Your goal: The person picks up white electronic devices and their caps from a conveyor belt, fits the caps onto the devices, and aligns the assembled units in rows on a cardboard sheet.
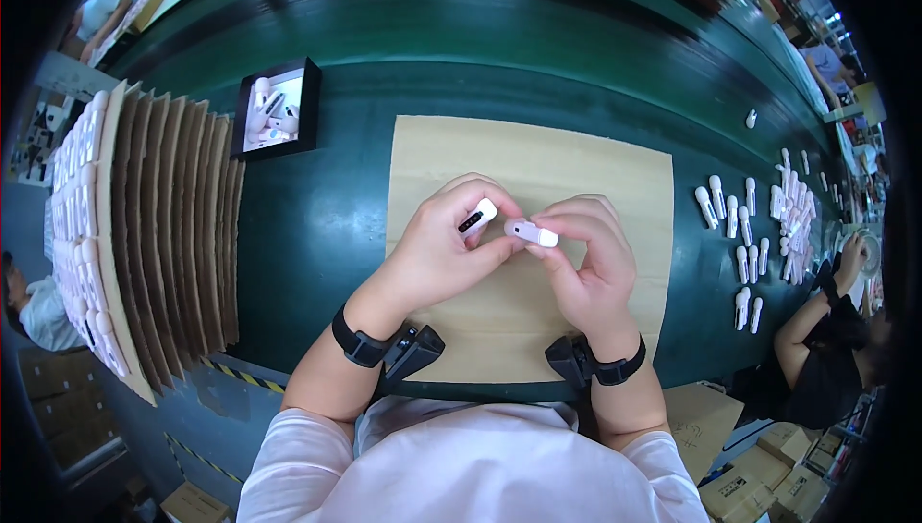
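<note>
Both hands meet over a flat cardboard sheet (451, 153). My left hand (437, 244) is curled around a small white device (479, 217) with a dark panel on its face; the rest of it is hidden in the fingers. Between the fingertips of my right hand (597, 259) is a small wand-shaped device (533, 232), with a white end and a paler, pinkish body. My left thumb and index fingertip reach the other end of this wand. Black bands with dark mounts sit on both wrists.
At the far left of the cardboard stands a black box (305, 105) of similar pieces. Stacked corrugated cardboard sheets (182, 235) carry rows of wands on the left. More wands (792, 216) lie on the green table at right, where another person's arm (802, 326) rests.
</note>
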